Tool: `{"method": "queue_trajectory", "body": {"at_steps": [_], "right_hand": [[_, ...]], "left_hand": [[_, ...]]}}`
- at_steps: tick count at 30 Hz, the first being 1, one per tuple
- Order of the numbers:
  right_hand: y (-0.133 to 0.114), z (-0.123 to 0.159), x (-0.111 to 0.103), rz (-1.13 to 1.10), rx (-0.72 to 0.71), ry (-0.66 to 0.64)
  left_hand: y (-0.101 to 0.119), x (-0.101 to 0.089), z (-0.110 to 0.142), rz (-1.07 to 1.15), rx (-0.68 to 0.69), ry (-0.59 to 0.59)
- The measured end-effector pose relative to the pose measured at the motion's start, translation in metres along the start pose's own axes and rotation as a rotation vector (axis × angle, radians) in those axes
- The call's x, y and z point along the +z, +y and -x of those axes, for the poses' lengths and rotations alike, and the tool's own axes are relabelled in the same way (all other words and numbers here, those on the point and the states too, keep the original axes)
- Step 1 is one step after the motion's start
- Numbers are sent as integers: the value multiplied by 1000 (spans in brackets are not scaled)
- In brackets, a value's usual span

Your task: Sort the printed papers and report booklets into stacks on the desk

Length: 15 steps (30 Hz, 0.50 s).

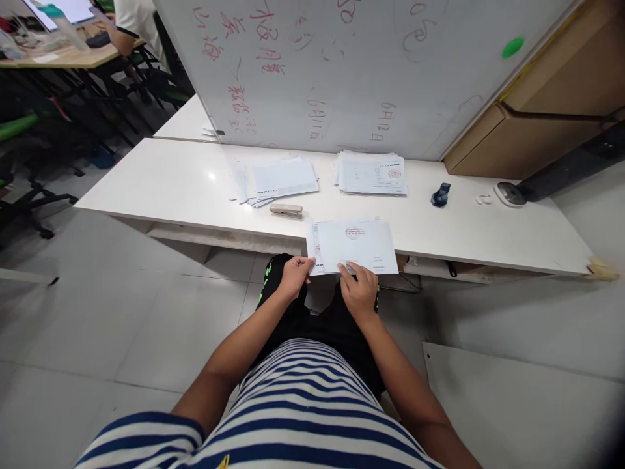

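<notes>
Two or more printed sheets of paper (359,244) with red round stamps overlap at the desk's front edge, right in front of me. My left hand (295,277) pinches the lower left corner of these sheets between thumb and fingers. On their lower edge rests my right hand (359,286), fingers stretched over the top sheet. A beige stapler (286,210) lies just beyond my left hand. Behind it is a loose, fanned pile of papers (286,177). Farther right sits a neater stack of stamped papers (372,174).
A whiteboard (303,71) with red writing stands along the back of the white desk (161,176). To the right are a dark blue strap-like item (440,195), white earbuds (483,199), a round case (510,194) and cardboard boxes (508,140). Another person's arm (122,40) shows at the far-left table.
</notes>
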State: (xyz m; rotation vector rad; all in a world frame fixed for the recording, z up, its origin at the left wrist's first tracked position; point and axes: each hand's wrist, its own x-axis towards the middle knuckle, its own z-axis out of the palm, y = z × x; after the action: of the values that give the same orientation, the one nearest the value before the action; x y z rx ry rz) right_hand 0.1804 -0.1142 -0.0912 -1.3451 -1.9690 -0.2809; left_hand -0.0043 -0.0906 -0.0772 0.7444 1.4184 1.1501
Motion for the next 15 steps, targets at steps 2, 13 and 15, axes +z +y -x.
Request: {"method": "queue_trajectory", "body": {"at_steps": [2,13,15], "right_hand": [[0,-3,2,12,-37,-37],[1,-3,3,-10,-68,-196],[4,-3,2,-29,-61,-239]], "left_hand": [[1,0,1,30,-8,-24],[9,5,0,88,-111,-328],[5,7,-2,44,-73,-304]]}}
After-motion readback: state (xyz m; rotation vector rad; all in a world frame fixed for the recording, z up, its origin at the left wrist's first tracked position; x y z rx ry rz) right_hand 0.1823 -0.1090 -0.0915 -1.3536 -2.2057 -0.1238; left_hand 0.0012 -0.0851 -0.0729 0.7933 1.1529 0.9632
